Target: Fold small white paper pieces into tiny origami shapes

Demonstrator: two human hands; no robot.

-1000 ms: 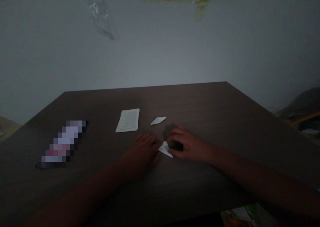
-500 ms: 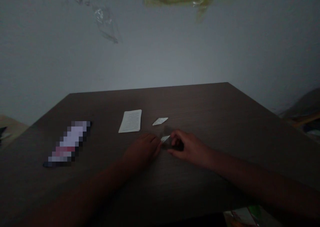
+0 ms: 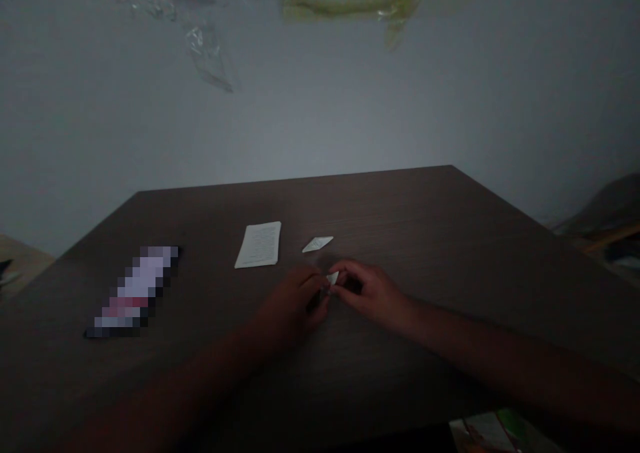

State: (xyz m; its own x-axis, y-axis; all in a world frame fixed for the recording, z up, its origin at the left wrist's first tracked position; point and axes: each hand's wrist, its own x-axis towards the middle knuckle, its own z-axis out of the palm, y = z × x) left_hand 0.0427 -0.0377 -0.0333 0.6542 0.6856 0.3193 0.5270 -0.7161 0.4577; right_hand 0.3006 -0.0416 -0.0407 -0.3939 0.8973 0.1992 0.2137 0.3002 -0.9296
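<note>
Dim room, brown table (image 3: 425, 216), grey wall (image 3: 380, 113); clock centred on the paper (image 3: 334, 278). Phone (image 3: 137, 290), pixelated, at 9; clear plastic (image 3: 205, 53) on wall, 11. We log a printed stack (image 3: 259, 245) at 10, left hand (image 3: 290, 301) at 8, pinching paper, folded diamond (image 3: 318, 244) flat at 11, yellow tape (image 3: 345, 4) on wall at 12, right hand (image 3: 373, 290) at 3, pinching paper. Blurred packets (image 3: 487, 433) below table edge, 4.
</note>
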